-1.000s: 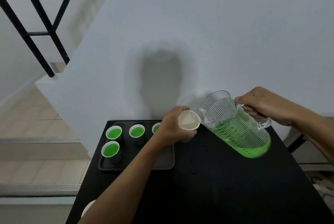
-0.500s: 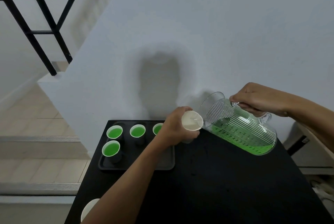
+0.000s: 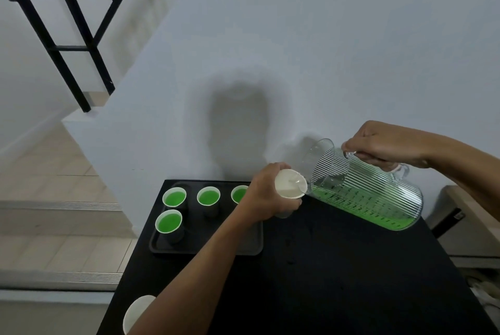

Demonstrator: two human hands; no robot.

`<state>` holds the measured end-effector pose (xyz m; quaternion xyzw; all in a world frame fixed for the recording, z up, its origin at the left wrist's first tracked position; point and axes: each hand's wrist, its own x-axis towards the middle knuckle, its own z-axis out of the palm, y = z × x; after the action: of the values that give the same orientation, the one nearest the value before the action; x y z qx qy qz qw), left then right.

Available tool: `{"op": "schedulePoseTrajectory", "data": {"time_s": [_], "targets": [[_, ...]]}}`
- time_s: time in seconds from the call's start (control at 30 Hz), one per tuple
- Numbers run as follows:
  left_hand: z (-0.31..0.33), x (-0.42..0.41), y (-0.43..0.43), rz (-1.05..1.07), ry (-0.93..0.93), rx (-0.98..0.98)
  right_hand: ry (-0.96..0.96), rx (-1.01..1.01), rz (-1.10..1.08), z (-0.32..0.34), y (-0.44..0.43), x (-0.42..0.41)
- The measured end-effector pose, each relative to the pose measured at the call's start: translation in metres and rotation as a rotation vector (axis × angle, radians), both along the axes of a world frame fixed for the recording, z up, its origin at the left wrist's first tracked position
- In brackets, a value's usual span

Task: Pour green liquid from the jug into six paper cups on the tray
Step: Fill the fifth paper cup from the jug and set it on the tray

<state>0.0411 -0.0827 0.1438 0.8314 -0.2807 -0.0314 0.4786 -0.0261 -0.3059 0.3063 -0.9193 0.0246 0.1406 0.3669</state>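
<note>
Right grip [image 3: 384,145] on tilted jug [image 3: 365,194] handle; spout at cup [image 3: 289,184] in left grip [image 3: 266,195].

L hand [image 3: 266,194], R hand [image 3: 384,145]: both prob. clenched

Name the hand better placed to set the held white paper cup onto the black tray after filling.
Left. The left hand grips the white paper cup next to the black tray; the right hand holds the handle of the tilted ribbed clear jug.
</note>
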Motion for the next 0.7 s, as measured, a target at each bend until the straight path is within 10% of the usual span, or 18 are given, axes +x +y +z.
{"op": "schedulePoseTrajectory", "data": {"time_s": [0.7], "targets": [[0.006,-0.003,0.003,-0.025,-0.001,0.027,0.058,-0.058,0.012,0.011,0.006,0.002]]}}
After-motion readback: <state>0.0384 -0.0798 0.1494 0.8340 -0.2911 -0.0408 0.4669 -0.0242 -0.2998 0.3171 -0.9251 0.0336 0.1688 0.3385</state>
